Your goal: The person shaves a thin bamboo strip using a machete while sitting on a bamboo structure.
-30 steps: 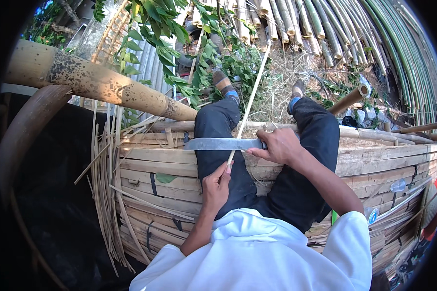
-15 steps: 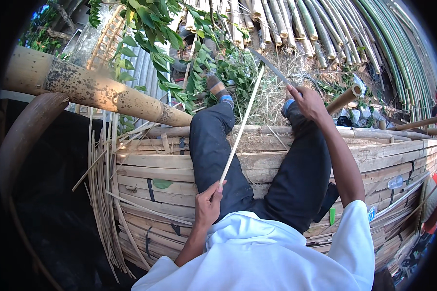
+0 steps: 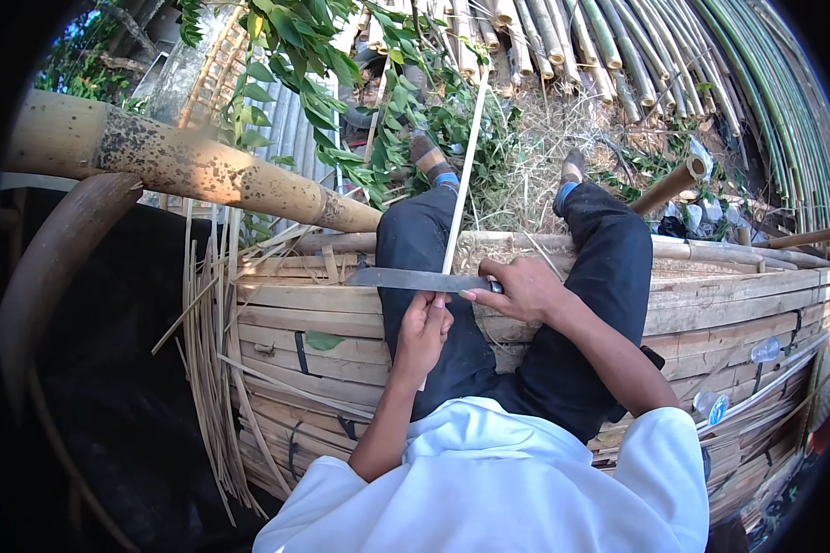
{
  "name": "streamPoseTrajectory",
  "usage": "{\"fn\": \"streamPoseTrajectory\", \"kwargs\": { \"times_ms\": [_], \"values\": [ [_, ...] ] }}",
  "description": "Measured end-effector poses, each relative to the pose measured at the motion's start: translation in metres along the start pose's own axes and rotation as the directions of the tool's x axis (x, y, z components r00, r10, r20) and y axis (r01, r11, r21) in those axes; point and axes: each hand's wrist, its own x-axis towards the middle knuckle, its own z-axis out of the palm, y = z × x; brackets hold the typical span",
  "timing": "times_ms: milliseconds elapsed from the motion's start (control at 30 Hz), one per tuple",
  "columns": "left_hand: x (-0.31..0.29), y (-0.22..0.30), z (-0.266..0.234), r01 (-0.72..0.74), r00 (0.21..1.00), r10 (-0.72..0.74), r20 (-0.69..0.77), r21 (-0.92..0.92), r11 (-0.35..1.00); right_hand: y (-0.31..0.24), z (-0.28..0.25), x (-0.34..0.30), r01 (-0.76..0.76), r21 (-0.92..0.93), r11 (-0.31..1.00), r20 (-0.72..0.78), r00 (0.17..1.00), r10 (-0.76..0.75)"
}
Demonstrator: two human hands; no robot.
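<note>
My left hand [image 3: 421,336] is closed around a long pale bamboo strip [image 3: 466,180], which slants up and away over my thigh toward the leafy ground. Below that hand the strip's short lower end shows. My right hand [image 3: 524,289] grips the dark handle of a large knife [image 3: 413,279]. The blade points left and lies across the strip, just above my left fingers. The blade appears to touch the strip; its cutting edge cannot be made out clearly.
I sit on stacked bamboo slats [image 3: 286,318]. Thin split strips [image 3: 203,369] hang at the left beside a thick bamboo pole [image 3: 203,170]. Cut bamboo poles [image 3: 609,55] lie at the far right. Leafy branches [image 3: 314,74] hang ahead. A clear plastic cup [image 3: 710,405] rests at right.
My right hand has brought the knife back from the strip's far part to just above my left hand. The left hand has risen slightly, and the strip stands steeper.
</note>
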Motion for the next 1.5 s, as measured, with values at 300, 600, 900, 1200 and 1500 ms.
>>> {"fn": "streamPoseTrajectory", "kwargs": {
  "times_ms": [300, 600, 900, 1200, 1500],
  "values": [
    [-0.003, -0.001, 0.002, 0.107, 0.99, -0.1, 0.1, -0.067, 0.992, 0.008, 0.015, -0.005, 0.135, -0.032, 0.99, -0.081, 0.987, -0.138],
    [-0.006, 0.011, -0.001, 0.125, 0.989, -0.114, 0.095, -0.128, 0.984, 0.022, 0.012, 0.005, 0.108, -0.181, 0.978, -0.206, 0.968, -0.145],
    [-0.021, -0.002, -0.009, 0.119, 0.986, -0.089, 0.143, -0.217, 0.969, 0.082, 0.0, 0.029, -0.192, 0.551, 0.812, -0.28, 0.874, 0.397],
    [0.018, 0.003, 0.023, 0.13, 0.96, -0.115, 0.256, -0.044, 0.991, 0.034, 0.019, 0.023, -0.033, 0.978, 0.208, -0.027, 0.961, 0.277],
    [0.009, -0.014, 0.02, 0.227, 0.94, -0.219, 0.26, -0.003, 0.974, 0.042, 0.011, 0.019, 0.003, 0.993, 0.115, -0.05, 0.913, 0.404]
  ]
}}
